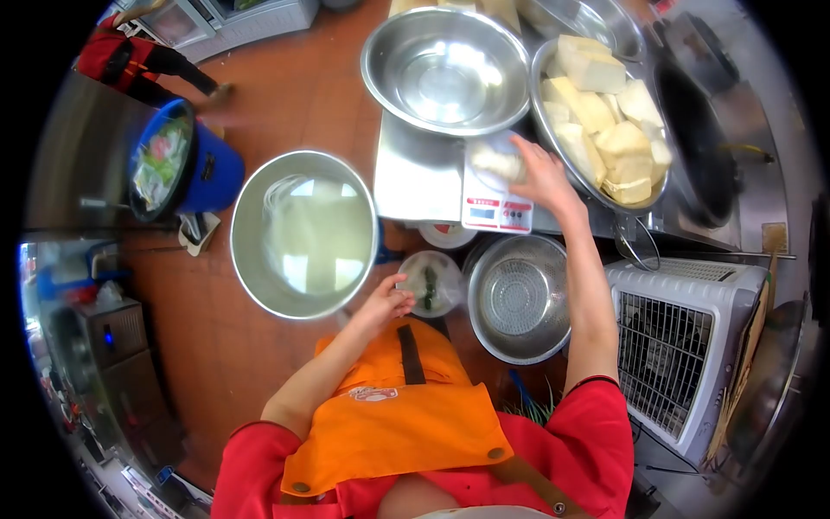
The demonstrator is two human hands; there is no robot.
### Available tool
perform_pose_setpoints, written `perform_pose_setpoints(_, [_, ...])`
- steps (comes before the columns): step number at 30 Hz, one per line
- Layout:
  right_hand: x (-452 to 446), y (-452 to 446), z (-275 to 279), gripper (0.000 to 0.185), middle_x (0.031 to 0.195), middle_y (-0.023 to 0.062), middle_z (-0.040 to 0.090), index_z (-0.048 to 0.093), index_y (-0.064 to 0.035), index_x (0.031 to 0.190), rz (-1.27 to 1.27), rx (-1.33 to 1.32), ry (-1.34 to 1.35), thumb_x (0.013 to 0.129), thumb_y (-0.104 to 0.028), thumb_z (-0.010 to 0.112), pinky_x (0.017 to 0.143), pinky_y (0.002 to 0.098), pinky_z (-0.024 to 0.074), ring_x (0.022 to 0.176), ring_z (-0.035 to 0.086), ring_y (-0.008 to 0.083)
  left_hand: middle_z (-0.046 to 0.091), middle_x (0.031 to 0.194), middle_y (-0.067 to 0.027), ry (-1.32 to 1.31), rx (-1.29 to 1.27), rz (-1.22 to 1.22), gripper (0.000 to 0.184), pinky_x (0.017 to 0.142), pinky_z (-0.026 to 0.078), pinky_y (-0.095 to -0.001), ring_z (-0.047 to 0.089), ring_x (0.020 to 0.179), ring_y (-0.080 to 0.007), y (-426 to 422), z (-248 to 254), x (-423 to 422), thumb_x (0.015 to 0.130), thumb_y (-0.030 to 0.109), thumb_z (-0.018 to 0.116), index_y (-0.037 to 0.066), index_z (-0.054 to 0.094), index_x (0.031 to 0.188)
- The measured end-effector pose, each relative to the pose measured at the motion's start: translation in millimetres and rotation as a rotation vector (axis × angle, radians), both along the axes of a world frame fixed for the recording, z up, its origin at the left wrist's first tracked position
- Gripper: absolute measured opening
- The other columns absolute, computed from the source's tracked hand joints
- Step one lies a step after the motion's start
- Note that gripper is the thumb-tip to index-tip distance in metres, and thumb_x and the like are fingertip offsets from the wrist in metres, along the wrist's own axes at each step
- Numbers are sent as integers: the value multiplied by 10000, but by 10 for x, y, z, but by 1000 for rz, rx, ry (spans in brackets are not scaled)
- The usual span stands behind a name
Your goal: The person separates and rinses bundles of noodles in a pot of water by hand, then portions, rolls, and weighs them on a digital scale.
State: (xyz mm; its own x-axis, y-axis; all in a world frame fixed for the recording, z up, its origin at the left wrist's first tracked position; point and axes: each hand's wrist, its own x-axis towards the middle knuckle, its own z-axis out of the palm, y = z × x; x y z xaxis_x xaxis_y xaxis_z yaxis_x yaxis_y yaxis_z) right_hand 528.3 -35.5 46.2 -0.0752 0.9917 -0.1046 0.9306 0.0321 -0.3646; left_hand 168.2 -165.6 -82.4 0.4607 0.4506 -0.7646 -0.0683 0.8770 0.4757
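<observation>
My right hand [543, 177] is at a red-and-white digital scale [497, 215], its fingers and thumb around the right side of a whitish lump [496, 162]. The lump sits in a clear, shallow dish on the scale's top; its kind is too blurred to make out. My left hand [389, 301] is held in front of my orange apron [406, 424], fingers loosely curled and partly apart, with nothing visible in them. It is nearest a clear round container [430, 284] with something dark green inside. To its left stands a large metal pot [245, 264] of cloudy liquid with white strands.
An oval metal basin [539, 108] heaped with pale yellow blocks [596, 112] stands right of the scale. Behind is a wide steel bowl [445, 82]. Below the counter are a perforated steel bowl [519, 294] and grey fan unit [670, 346]. Far left are a blue bin [216, 169] and a person [130, 56].
</observation>
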Motion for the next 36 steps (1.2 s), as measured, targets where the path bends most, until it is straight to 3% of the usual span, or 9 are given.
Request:
perform_pose_setpoints(5, [27, -157, 73, 821, 1343, 175, 476, 354, -88, 1392, 3, 34, 58, 667, -131, 735, 1061, 427, 322, 1227, 462, 332, 566, 1048, -107, -7, 5, -19, 461, 803, 503, -282, 592, 928, -174, -17, 22, 8, 927, 48, 498, 82, 333, 1356])
perform_pose_setpoints(8, [-9, -258, 141, 810, 1330, 179, 491, 361, -71, 1390, -21, 43, 87, 672, -120, 733, 1038, 417, 360, 1205, 475, 346, 567, 1045, -108, -13, 1, -15, 458, 802, 505, -282, 592, 929, -177, -36, 41, 2, 929, 41, 492, 78, 328, 1356])
perform_pose_setpoints(11, [21, -332, 77, 823, 1302, 172, 492, 340, -123, 1375, -40, 65, 151, 661, -121, 750, 1045, 478, 312, 1220, 455, 339, 567, 1048, -110, -35, -3, -8, 457, 802, 507, -284, 593, 930, -180, -60, 5, -16, 930, 42, 494, 77, 329, 1355])
perform_pose_setpoints(20, [-16, -384, 62, 809, 1297, 194, 502, 367, -98, 1360, -65, 61, 178, 648, -99, 752, 1031, 426, 353, 1199, 476, 353, 587, 1019, -81, -20, 1, -6, 409, 826, 494, -288, 598, 925, -170, -104, 8, -59, 928, 71, 514, 115, 385, 1314])
perform_pose_setpoints(26, [-36, -208, 4, 730, 1318, 206, 491, 386, -39, 1359, -37, 31, 56, 698, -63, 692, 1020, 411, 385, 1206, 483, 355, 591, 1008, -85, -20, -3, 4, 397, 827, 495, -290, 598, 933, -176, -129, -6, -70, 926, 72, 516, 116, 396, 1303])
perform_pose_setpoints(29, [13, -36, -362, 710, 1219, 168, 535, 408, -105, 1331, 55, 138, -98, 687, -102, 706, 1004, 459, 361, 1186, 483, 329, 590, 1010, -85, -38, 6, 4, 407, 836, 493, -291, 598, 933, -177, -149, 7, -66, 923, 78, 524, 113, 392, 1307])
perform_pose_setpoints(32, [-25, 120, -441, 676, 1180, 154, 566, 443, -99, 1308, -8, -18, -177, 682, -127, 700, 985, 486, 369, 1140, 526, 331, 590, 1011, -83, -54, 11, -6, 406, 844, 491, -291, 598, 934, -175, -122, 151, -38, 920, 83, 532, 113, 403, 1304])
perform_pose_setpoints(35, [-37, 178, -331, 638, 1121, 166, 603, 481, -87, 1272, -92, -135, -104, 677, -163, 699, 928, 451, 432, 1066, 590, 307, 590, 1010, -79, -107, 22, -20, 388, 851, 488, -287, 598, 940, -174, -68, 408, -17, 920, 95, 544, 113, 425, 1289])
perform_pose_setpoints(36, [-95, 147, -218, 630, 1099, 164, 613, 492, -73, 1260, -115, -213, 77, 678, -185, 706, 904, 427, 448, 1038, 603, 286, 595, 1028, -70, -141, 29, -10, 347, 854, 486, -285, 598, 946, -169, -49, 475, -24, 926, 116, 557, 109, 470, 1262])
